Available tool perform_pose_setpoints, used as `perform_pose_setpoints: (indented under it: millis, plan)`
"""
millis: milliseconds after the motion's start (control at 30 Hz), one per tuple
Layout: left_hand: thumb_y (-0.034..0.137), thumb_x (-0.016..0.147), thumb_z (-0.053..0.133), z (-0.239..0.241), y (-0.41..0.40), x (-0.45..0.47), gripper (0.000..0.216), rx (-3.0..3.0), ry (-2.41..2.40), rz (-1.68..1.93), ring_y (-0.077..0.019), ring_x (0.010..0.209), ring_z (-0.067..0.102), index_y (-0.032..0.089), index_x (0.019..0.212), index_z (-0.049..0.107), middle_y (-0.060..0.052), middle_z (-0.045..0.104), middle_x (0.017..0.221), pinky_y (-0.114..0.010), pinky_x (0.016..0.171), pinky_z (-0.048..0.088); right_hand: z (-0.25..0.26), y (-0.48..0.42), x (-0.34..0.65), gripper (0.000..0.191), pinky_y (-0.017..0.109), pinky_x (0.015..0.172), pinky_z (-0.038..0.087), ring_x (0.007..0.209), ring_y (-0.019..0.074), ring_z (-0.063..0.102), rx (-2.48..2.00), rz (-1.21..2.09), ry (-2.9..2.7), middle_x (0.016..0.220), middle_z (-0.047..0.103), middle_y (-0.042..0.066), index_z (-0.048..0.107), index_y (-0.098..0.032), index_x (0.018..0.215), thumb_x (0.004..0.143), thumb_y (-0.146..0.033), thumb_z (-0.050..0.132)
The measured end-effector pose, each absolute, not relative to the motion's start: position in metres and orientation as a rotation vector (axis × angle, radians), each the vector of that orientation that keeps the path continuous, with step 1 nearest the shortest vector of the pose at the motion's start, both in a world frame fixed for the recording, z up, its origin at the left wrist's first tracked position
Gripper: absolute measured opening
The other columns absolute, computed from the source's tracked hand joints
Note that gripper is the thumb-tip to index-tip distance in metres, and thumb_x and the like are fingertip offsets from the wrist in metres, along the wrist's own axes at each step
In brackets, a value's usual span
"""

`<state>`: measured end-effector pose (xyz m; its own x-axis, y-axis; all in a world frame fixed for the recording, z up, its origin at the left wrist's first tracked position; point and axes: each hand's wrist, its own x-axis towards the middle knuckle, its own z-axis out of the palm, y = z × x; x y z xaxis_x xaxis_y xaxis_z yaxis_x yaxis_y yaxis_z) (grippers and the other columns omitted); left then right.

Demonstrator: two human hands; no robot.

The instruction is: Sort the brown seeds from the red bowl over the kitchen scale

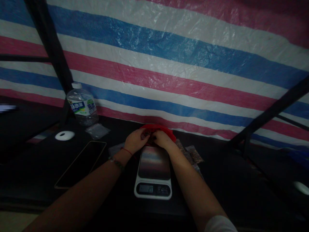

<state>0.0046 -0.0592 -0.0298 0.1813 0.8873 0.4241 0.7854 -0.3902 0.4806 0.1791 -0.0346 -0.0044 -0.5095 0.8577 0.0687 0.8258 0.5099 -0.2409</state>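
Observation:
My left hand (136,140) and my right hand (162,138) meet over a red bowl (171,131) just behind a kitchen scale (154,164). Between the fingers of my left hand is a small clear plastic bag (145,133), with something dark at it. The fingers of my right hand are bent down and pressed together at the dark contents of the bowl; what they hold is hidden. Nothing lies on the scale's metal plate, and its display is lit. Small filled clear bags (194,154) lie beside my right forearm.
Left of my arms are a phone (82,164), a white oval object (64,135), a large clear bottle (83,104) and flat clear bags (98,130). Dark metal posts (51,48) and a striped plastic sheet (169,64) bound the black table at the back.

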Motion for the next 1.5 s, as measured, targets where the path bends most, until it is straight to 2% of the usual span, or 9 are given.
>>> perform_pose_setpoints:
  millis: [267,433,667,833,1033,1100,1200,1333,1500]
  plan:
    - [0.039,0.082,0.057,-0.024,-0.063,0.008,0.035,2.325,1.591,0.871,-0.0239,0.105,0.061,0.025,0.113,0.062,-0.005,0.067,0.112,-0.033,0.094,0.045,0.015,-0.029,0.19,0.021,0.028,0.084,0.045,0.092,0.019,0.064,-1.426,0.217,-2.301,0.096,0.072,0.007,0.074,-0.018,0.092,0.079,-0.013,0.059]
    - [0.041,0.08,0.058,-0.027,-0.061,0.007,0.035,2.347,1.564,0.868,-0.024,0.098,0.063,0.026,0.111,0.063,-0.006,0.068,0.105,-0.033,0.086,0.048,0.026,-0.04,0.179,0.019,0.03,0.086,0.046,0.092,0.0184,0.063,-1.269,0.252,-2.242,0.097,0.071,0.006,0.073,-0.019,0.093,0.079,-0.014,0.061]
    - [0.04,0.083,0.055,-0.028,-0.06,0.007,0.037,2.384,1.508,0.896,-0.023,0.102,0.062,0.027,0.117,0.06,-0.005,0.067,0.11,-0.031,0.087,0.048,0.026,-0.048,0.171,0.037,0.031,0.092,0.046,0.099,0.0177,0.062,-1.203,0.417,-2.227,0.106,0.069,0.004,0.07,-0.022,0.105,0.075,-0.004,0.059]
    - [0.041,0.082,0.057,-0.029,-0.06,0.007,0.035,2.361,1.56,0.872,-0.024,0.101,0.063,0.025,0.112,0.063,-0.006,0.068,0.108,-0.032,0.086,0.048,0.025,-0.044,0.174,0.022,0.031,0.088,0.046,0.09,0.0171,0.061,-1.22,0.382,-2.222,0.093,0.07,0.006,0.073,-0.017,0.088,0.077,-0.005,0.058]
    - [0.041,0.083,0.056,-0.03,-0.059,0.007,0.038,2.324,1.592,0.937,-0.0234,0.103,0.063,0.024,0.116,0.06,-0.006,0.068,0.111,-0.032,0.091,0.048,0.03,-0.042,0.179,0.031,0.026,0.093,0.042,0.099,0.0157,0.061,-1.324,0.279,-2.215,0.103,0.07,0.006,0.072,-0.016,0.097,0.081,-0.004,0.048]
    - [0.041,0.084,0.055,-0.031,-0.059,0.006,0.041,2.291,1.62,1.104,-0.0225,0.108,0.06,0.021,0.12,0.058,-0.007,0.065,0.116,-0.033,0.097,0.046,0.032,-0.042,0.186,0.031,0.025,0.09,0.043,0.098,0.0163,0.062,-1.428,0.247,-2.287,0.104,0.07,0.007,0.071,-0.016,0.099,0.08,-0.005,0.048]
    - [0.039,0.083,0.056,-0.033,-0.058,0.004,0.044,2.267,1.618,1.281,-0.0216,0.112,0.058,0.019,0.123,0.055,-0.007,0.063,0.121,-0.032,0.102,0.043,0.034,-0.043,0.197,0.025,0.024,0.074,0.046,0.085,0.0179,0.065,-1.616,0.366,-2.544,0.096,0.072,0.008,0.072,-0.016,0.097,0.078,-0.015,0.056]
    - [0.039,0.082,0.057,-0.035,-0.056,0.004,0.042,2.271,1.642,1.135,-0.023,0.106,0.061,0.02,0.12,0.057,-0.007,0.066,0.115,-0.034,0.095,0.047,0.03,-0.046,0.201,0.029,0.022,0.059,0.043,0.073,0.0176,0.065,-1.828,0.529,-2.683,0.089,0.072,0.007,0.072,-0.017,0.099,0.073,-0.026,0.065]
    - [0.042,0.084,0.055,-0.034,-0.057,0.005,0.042,2.289,1.644,1.058,-0.023,0.1,0.063,0.022,0.121,0.058,-0.006,0.068,0.111,-0.033,0.089,0.049,0.023,-0.045,0.195,0.03,0.021,0.057,0.042,0.07,0.0165,0.065,-1.881,0.565,-2.687,0.088,0.073,0.007,0.072,-0.017,0.1,0.071,-0.023,0.066]
